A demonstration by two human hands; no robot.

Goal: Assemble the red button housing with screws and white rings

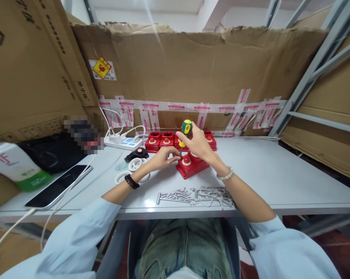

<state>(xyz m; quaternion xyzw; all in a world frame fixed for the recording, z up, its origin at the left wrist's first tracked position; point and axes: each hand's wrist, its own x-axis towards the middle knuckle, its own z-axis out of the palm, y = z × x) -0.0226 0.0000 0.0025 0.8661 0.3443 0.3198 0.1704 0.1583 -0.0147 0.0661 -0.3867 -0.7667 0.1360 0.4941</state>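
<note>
My right hand [198, 142] is closed round the green and yellow handle of a screwdriver [187, 127], which stands nearly upright. Its shaft points down at the far left corner of a red alarm box [189, 169] with a red dome in a white ring. Beside the screwdriver's tip, the thumb and forefinger of my left hand [164, 158] pinch together at that corner. Whatever lies between them is too small to make out. More red boxes [166, 142] stand in a row behind, partly covered by my right hand.
Loose screws [177, 194] and metal rods with cords [214, 195] lie near the front edge. White rings [135, 164] and a black item [137, 154] sit left. Farther left are a power strip [125, 142], a phone [58, 186], cables and a bottle [16, 164]. Cardboard [192, 69] walls the back.
</note>
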